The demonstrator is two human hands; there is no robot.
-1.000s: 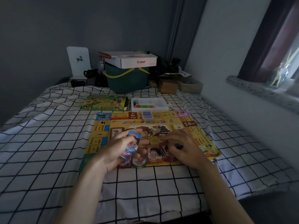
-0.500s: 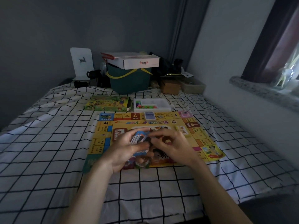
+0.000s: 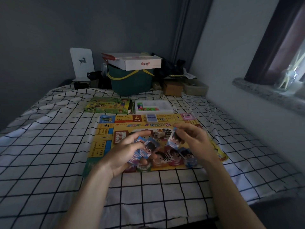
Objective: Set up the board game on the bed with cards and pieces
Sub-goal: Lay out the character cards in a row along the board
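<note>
A yellow game board (image 3: 105, 134) lies flat on the checked bed sheet. My left hand (image 3: 125, 151) grips a fanned stack of cartoon cards (image 3: 146, 149) above the board's near edge. My right hand (image 3: 193, 139) pinches a single card (image 3: 174, 140) just lifted away to the right of the stack. Several more cards (image 3: 179, 157) lie in a row on the board's near edge under my right hand. A blue card deck (image 3: 151, 117) rests on the board's far edge. Behind the board sits a white tray (image 3: 163, 105) of coloured pieces, and the green game box (image 3: 108, 105).
A dark green bin (image 3: 132, 81) with a white carton (image 3: 138, 61) on top stands at the head of the bed, beside a white card with a deer (image 3: 81, 61) and small boxes (image 3: 173, 88). A wall and stone windowsill (image 3: 264, 96) close the right side.
Both hands rose from the board and met at the stack; now my right hand has drawn one card off to the right. More cards lie along the near edge.
</note>
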